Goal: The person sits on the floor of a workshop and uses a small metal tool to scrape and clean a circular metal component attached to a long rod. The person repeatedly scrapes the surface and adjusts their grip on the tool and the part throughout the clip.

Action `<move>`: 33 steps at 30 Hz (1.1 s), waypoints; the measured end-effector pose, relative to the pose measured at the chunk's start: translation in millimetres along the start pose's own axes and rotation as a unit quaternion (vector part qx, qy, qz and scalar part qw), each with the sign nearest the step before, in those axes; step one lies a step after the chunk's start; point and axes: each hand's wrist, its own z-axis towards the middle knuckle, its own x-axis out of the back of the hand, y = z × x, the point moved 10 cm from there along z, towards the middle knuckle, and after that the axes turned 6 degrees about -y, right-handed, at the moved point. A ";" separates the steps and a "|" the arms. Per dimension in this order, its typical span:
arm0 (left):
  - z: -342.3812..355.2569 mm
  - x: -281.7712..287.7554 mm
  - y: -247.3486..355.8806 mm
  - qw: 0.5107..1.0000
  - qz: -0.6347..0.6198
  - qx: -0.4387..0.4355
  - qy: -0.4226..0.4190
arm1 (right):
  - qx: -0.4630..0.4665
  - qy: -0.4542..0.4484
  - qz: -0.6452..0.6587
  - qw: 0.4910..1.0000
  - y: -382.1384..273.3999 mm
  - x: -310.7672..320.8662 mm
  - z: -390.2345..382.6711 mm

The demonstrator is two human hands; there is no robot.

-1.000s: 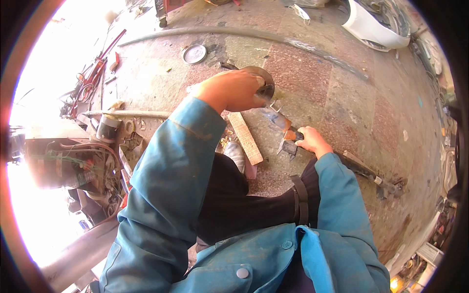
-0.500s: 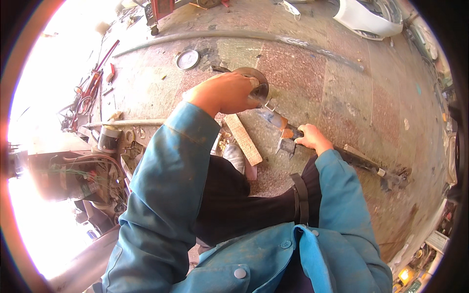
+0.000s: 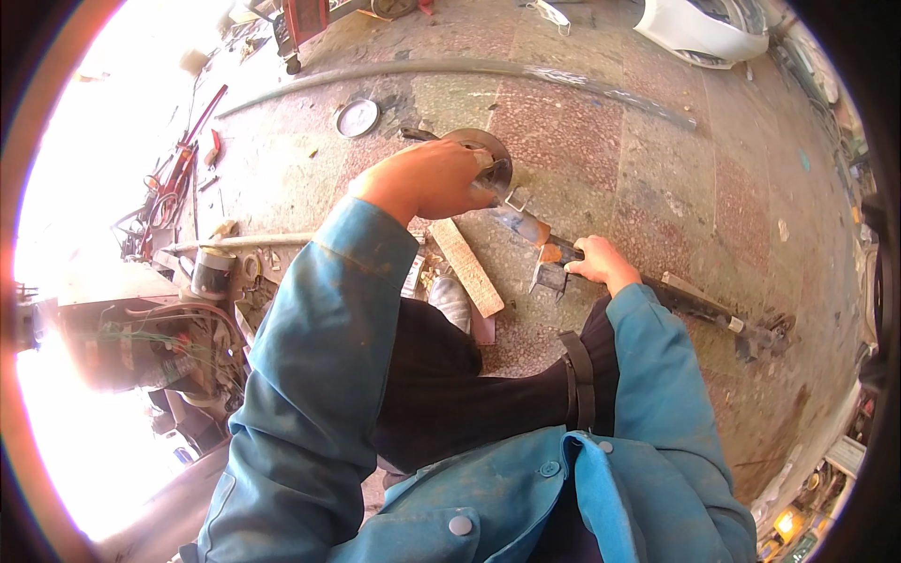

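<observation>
— Only the view has shifted since half a second ago: the dish (image 3: pixel 358 118) and white panel (image 3: pixel 690 30) appear slightly further left; both holds look unchanged. What lies nearest?

— Nearest, the shoe (image 3: pixel 450 304) stands beside a slanting block (image 3: pixel 466 267), on the floor (image 3: pixel 657 188). Just beyond, the right hand (image 3: pixel 605 265) has its fingers closed around the strut (image 3: pixel 554 251), near an angular bracket (image 3: pixel 547 275). The strut slants away rightward past that hand; whether it rests on the floor cannot be told.

— And the left hand (image 3: pixel 427 178)?

— Farther forward, its fingers hold the disc (image 3: pixel 499 169) at the strut's upper-left end; they hide the join. Beyond, well apart, lie the dish, a long pipe (image 3: pixel 441 66) and the white panel.

— What could go wrong?

— Uneven pull between the hands could twist the strut, swinging the bracket against the right fingers. A loose hold on the disc's rounded rim could let that end drop.
</observation>
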 end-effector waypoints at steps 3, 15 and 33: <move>1.5 -2.2 -1.6 1.000 0.006 0.012 -0.012 | 0.001 0.000 -0.001 1.000 2.8 -2.0 -1.0; -7.7 -6.0 -16.8 0.999 -0.009 0.040 -0.029 | -0.015 -0.035 -0.017 0.999 -0.6 -6.6 0.6; -90.4 -22.3 -60.4 0.982 -0.003 0.186 0.027 | 0.164 0.023 -0.159 0.973 -185.8 -111.4 23.3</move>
